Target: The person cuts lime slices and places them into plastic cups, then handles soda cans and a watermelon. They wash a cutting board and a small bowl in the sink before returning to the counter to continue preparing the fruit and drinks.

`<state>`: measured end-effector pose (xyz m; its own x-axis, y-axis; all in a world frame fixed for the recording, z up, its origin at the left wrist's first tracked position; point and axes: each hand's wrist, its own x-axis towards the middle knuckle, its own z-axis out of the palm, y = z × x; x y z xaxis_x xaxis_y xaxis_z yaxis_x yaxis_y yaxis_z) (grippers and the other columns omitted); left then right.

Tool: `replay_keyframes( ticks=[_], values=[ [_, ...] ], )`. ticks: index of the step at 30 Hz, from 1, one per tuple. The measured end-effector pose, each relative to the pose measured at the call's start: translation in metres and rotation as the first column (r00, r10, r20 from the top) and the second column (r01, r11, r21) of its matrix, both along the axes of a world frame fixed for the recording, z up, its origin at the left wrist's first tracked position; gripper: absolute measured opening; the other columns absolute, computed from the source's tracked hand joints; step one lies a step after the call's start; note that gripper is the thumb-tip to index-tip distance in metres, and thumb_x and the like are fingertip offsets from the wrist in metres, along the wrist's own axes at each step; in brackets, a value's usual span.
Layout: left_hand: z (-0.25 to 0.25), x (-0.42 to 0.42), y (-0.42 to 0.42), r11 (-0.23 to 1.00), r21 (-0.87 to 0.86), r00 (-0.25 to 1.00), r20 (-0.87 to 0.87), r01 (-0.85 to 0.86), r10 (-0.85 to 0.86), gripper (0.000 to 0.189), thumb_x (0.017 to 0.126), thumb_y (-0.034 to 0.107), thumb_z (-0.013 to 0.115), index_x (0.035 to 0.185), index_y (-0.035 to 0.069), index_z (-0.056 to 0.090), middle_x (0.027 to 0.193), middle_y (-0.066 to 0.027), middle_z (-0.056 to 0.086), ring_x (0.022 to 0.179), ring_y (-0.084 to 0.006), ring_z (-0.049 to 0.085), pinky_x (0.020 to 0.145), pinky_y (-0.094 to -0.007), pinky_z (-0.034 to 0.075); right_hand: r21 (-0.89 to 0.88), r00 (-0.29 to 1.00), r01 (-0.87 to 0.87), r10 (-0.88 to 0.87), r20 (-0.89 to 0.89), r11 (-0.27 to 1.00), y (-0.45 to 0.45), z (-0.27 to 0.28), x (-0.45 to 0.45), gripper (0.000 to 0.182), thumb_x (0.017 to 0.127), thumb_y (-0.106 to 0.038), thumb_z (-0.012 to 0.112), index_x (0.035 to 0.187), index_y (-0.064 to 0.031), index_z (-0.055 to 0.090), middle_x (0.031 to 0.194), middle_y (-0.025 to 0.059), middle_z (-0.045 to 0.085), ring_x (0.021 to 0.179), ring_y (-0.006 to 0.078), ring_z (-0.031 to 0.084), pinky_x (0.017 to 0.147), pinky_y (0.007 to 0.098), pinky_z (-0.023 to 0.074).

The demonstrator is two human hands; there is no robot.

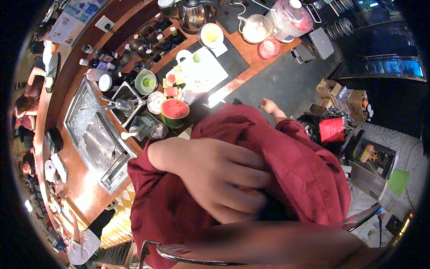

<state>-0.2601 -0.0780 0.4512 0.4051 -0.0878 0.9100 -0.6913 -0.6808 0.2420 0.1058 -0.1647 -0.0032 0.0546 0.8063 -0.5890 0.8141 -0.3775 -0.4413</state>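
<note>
My left hand (225, 178) lies across the upper chest of a dark red shirt (302, 168), its fingers bent into the cloth by the neck opening; the fingertips are hidden. Lower down and to the right hangs my right hand (268, 106), loosely curled over the dark floor, nothing visible in it. On the counter left of my body stands a cut watermelon half (175, 109). Watermelon pieces (171, 91) lie beside a brightly lit white cutting board (205, 74). A lime (196, 58) rests on the board, and a bowl (146, 82) holds cut green fruit.
A steel ice well (100, 134) with a fork, a steel container of bar tools (124, 104) and several bottles line the counter. An electric kettle (192, 15) stands at its far end. Cardboard boxes (356, 101) sit at right. Other people are at the far left and lower left.
</note>
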Motion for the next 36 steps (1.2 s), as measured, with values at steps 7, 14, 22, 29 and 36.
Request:
replay_keyframes(
  ticks=[7, 14, 22, 29, 36],
  values=[
    [-0.161, -0.060, -0.016, 0.323, -0.692, 0.694, -0.708, -0.646, -0.129, 0.021, 0.084, 0.007, 0.054, 0.105, 0.003, 0.054, 0.101, -0.0097, 0.055, 0.098, -0.0224, 0.053, 0.092, -0.0323, 0.039, -0.010, 0.743, -0.617, 0.587, 0.322, 0.787, -0.055, -0.049, 0.072, 0.025, 0.073, -0.017, 0.062, 0.097, -0.0096, 0.065, 0.090, 0.0131, 0.067, 0.088, 0.0336, 0.062, 0.077, 0.0357, 0.0489],
    [-0.189, -0.031, -0.042, 0.349, -0.513, 0.390, -0.845, -0.785, -0.366, 0.030, 0.091, 0.024, 0.055, 0.113, 0.004, 0.053, 0.111, -0.0126, 0.055, 0.105, -0.0253, 0.052, 0.090, -0.0334, 0.042, 0.293, 0.884, 0.466, -0.454, -0.111, 0.835, 0.042, 0.035, 0.064, 0.026, 0.082, -0.014, 0.058, 0.105, -0.0030, 0.055, 0.089, 0.0072, 0.065, 0.078, 0.0152, 0.062, 0.068, 0.0321, 0.0510],
    [-0.212, 0.079, -0.020, 0.134, -0.489, 0.431, -0.845, -0.862, -0.316, 0.044, 0.088, 0.036, 0.056, 0.115, 0.001, 0.052, 0.115, -0.0159, 0.053, 0.108, -0.0286, 0.051, 0.092, -0.0369, 0.041, 0.588, 0.886, 0.431, -0.444, -0.132, 0.685, 0.190, 0.076, 0.120, 0.051, 0.086, -0.026, 0.058, 0.125, 0.0008, 0.040, 0.117, 0.0241, 0.054, 0.112, 0.0355, 0.052, 0.095, 0.0385, 0.0401],
    [-0.342, 0.159, -0.056, 0.198, -0.536, 0.467, -0.829, -0.820, -0.309, 0.040, 0.091, 0.031, 0.054, 0.119, 0.003, 0.051, 0.115, -0.0151, 0.054, 0.107, -0.0270, 0.053, 0.092, -0.0351, 0.042, 0.358, 0.947, 0.282, -0.198, -0.254, 0.890, 0.230, 0.033, 0.148, 0.047, 0.080, -0.027, 0.063, 0.110, 0.0050, 0.045, 0.086, 0.0163, 0.062, 0.064, 0.0204, 0.062, 0.059, 0.0331, 0.0509],
    [-0.333, 0.195, -0.043, 0.138, -0.428, 0.350, -0.853, -0.893, -0.387, 0.041, 0.091, 0.033, 0.054, 0.119, 0.004, 0.052, 0.113, -0.0166, 0.055, 0.106, -0.0272, 0.055, 0.092, -0.0359, 0.042, -0.015, 0.625, 0.603, -0.484, -0.612, 0.798, 0.186, 0.056, 0.158, 0.030, 0.082, -0.014, 0.060, 0.099, 0.0008, 0.039, 0.067, 0.0078, 0.053, 0.044, 0.0168, 0.054, 0.041, 0.0310, 0.0506]
  ],
)
